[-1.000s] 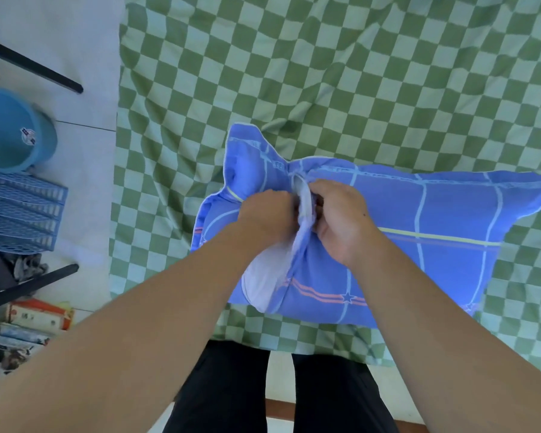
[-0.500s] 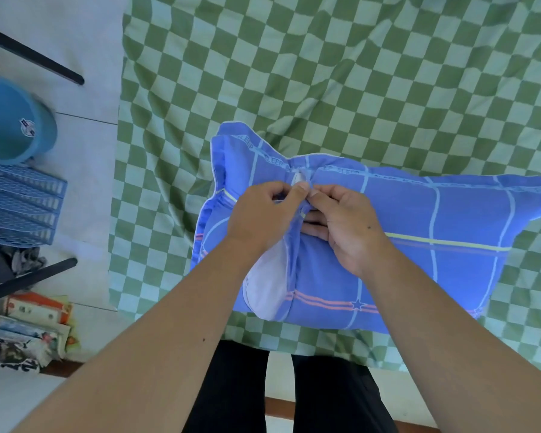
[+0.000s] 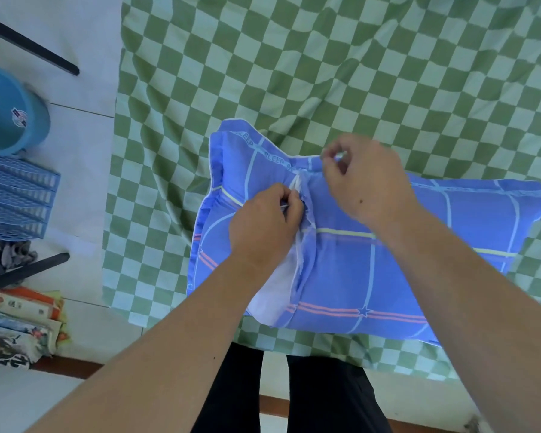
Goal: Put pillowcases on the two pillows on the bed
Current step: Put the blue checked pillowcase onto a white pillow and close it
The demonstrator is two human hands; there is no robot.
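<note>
On the green checked bed sheet (image 3: 325, 73), the soft blue plaid pillowcase (image 3: 388, 270) yields easily; left hand (image 3: 263, 229) pinches its opening edge, right hand (image 3: 366, 179) pinches something small I cannot identify

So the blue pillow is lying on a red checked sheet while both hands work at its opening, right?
Not quite: the head view shows the sheet is green checked, not red. The rest holds: the blue pillow lies on it, with the left hand and right hand working at its opening.

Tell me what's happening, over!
Left hand pinching pillowcase opening. Right hand pinching something small, cannot tell what. White pillow showing at the opening. Nothing in the way.
</note>
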